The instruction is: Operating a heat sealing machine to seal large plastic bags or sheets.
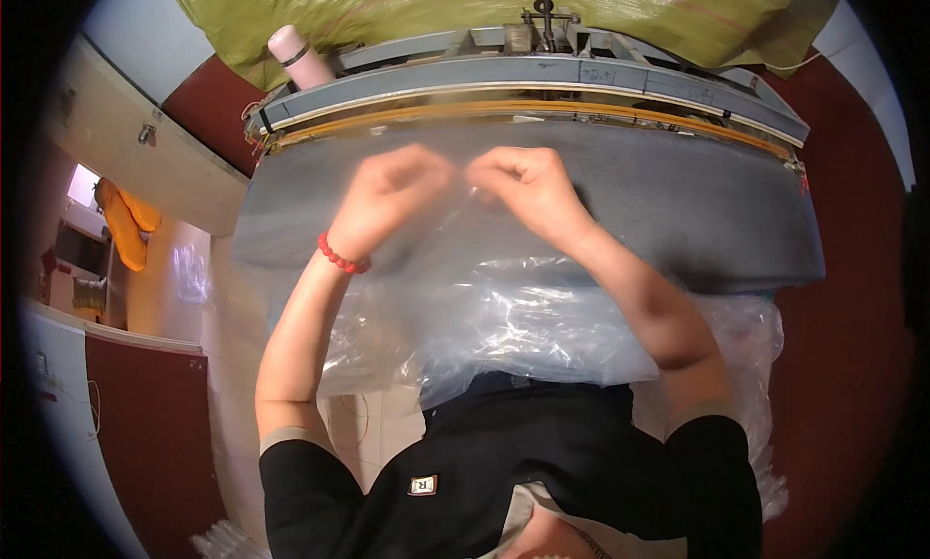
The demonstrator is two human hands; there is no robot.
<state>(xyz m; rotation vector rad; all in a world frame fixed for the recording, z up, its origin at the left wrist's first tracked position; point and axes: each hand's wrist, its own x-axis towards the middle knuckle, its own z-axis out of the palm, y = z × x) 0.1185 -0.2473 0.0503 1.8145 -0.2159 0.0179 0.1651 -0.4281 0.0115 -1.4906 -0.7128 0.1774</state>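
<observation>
My left hand [399, 186], with a red bead bracelet [341, 256] on its wrist, is raised over the grey work surface [707, 201]. Its fingers are pinched together and smeared by motion. Close beside it, my right hand [531, 183] is closed in the same kind of pinch. Clear plastic film [518, 312] hangs below both hands, drapes over the near edge of the surface and lies crumpled in front of my body. A hazy part of it rises toward the fingertips, where its edge is hard to make out.
Along the far side runs a long grey metal bar machine [426, 82] with an orange strip. A pink flask [300, 57] leans there at the left. A green woven sheet [465, 12] lies behind. More film [751, 331] hangs at the right; an open cabinet [145, 123] stands left.
</observation>
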